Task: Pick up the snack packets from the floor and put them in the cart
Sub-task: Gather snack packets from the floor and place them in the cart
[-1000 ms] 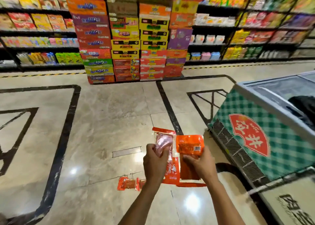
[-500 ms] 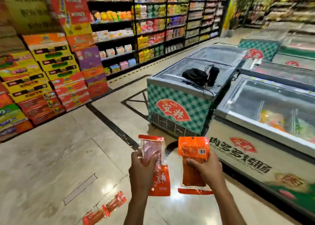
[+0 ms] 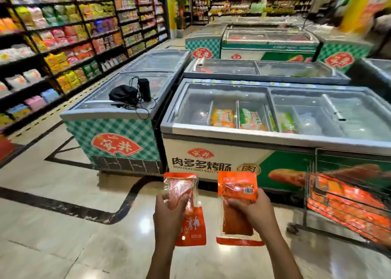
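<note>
Two snack packets are held upright above the glossy floor (image 3: 63, 225), one in each hand, side by side and apart. The left packet (image 3: 186, 209), with a clear window above and orange printing below, is gripped by the left hand (image 3: 169, 213) at about mid-height: the fingers are curled round its left edge and across the window, so the grip is closed on the packet, with the top sticking up above the fingers and the orange bottom hanging below the palm. The right packet (image 3: 238, 206) is turned with its back to the camera, a barcode label shown near the top. It is pinched by the right hand (image 3: 251, 211) from its right side, the thumb laid across the face just under the orange header and the fingers hidden behind; most of the packet hangs below the grip.

The cart (image 3: 347, 196), a wire basket on wheels, is seen at the right edge, just beside the right hand, and orange packets are already stacked inside it. Behind the hands, a chest freezer (image 3: 211, 151) with a glass lid is seen, with wrapped goods visible inside. On the freezer to its left, a black pouch (image 3: 122, 93) and a dark cylinder (image 3: 144, 89) with cables are laid. Shelves (image 3: 63, 46) of bright goods are lined along the left.
</note>
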The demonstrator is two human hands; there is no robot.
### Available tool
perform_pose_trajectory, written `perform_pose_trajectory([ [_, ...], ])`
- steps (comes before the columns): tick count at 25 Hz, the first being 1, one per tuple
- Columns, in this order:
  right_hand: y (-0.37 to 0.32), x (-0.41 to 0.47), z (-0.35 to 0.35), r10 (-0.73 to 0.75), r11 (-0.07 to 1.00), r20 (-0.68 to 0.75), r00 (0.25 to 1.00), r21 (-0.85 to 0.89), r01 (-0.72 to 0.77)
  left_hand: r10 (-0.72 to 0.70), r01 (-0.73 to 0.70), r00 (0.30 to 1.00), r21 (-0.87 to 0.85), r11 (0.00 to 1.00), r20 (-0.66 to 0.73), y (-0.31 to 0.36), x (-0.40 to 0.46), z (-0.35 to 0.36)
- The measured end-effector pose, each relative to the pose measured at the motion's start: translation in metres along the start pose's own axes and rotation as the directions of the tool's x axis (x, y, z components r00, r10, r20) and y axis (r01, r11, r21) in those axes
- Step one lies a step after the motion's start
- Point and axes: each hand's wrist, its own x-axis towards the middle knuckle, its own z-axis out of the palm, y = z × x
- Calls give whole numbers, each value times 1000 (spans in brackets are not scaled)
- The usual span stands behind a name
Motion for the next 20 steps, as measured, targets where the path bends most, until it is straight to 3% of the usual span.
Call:
perform_pose_trajectory([
  [9, 67, 63, -212, 122, 975, -323, 938, 216, -53, 2, -29, 915, 61, 998, 403, 41, -1, 263],
  [20, 136, 166, -408, 334, 879, -509, 793, 472, -67, -68, -50, 701, 144, 988, 710, 65, 1, 544],
])
